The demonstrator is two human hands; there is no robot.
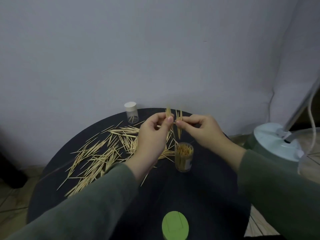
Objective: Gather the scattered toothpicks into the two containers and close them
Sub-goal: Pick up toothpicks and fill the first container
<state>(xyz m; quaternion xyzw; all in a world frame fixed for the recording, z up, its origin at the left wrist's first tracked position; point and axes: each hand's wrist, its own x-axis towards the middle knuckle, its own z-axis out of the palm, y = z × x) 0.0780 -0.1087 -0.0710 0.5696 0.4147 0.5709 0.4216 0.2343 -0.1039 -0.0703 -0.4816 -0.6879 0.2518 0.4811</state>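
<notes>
Both hands are raised above the round dark worktop point(216, 196), each pinching a small upright bundle of toothpicks between thumb and fingertips. The left hand point(152, 134) holds its bundle point(168, 113) just beside the one in the right hand point(201, 129), whose sticks point(179, 123) hang with their points down, almost directly over the open container point(183, 156). That clear container stands upright and already looks close to full, so I would guess the sticks are being squared up side by side so they slide in end-first rather than jamming across the mouth. To the left a wide scatter of loose toothpicks point(100, 153) lies fanned over the worktop, most of the job by the look of it. At the far edge the second container point(131, 112) stands with its pale cap on and only a few sticks inside. Near the front edge sits a green lid point(175, 225), probably meant for the open container. A lamp base point(275, 141) stands off to the right.
</notes>
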